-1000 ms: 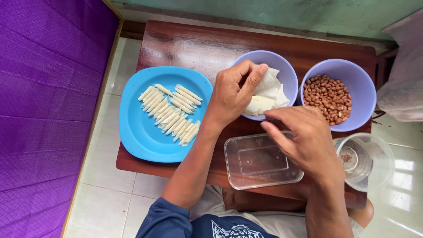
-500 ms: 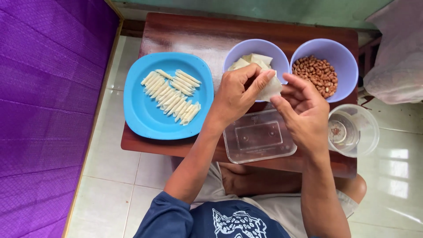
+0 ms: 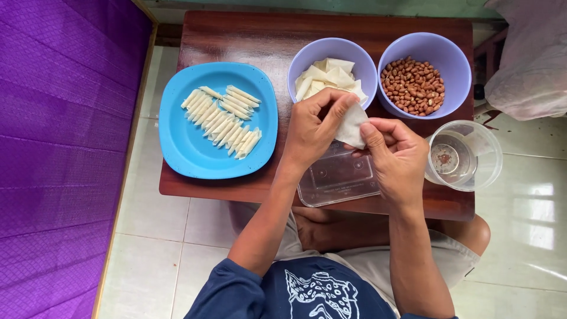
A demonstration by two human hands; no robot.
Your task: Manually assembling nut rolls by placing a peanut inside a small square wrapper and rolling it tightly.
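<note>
Wooden table [image 3: 248, 35]: both hands' fingers [image 3: 345, 112] pinch a white wrapper [image 3: 352, 125].

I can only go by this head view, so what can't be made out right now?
- Wrapper: mostly hidden by the left hand and right hand.
- Clear tray: near corners covered by both hands.
- Clear cup: contents unreadable through glare.
- Bundle: cut off at the right edge.

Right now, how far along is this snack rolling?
Done: about twenty thin rolls lie in rows on the blue plate. In hand: the left hand and right hand hold one wrapper between them. Left: a pile of wrappers in one bowl, and the bowl of peanuts is well stocked.
</note>
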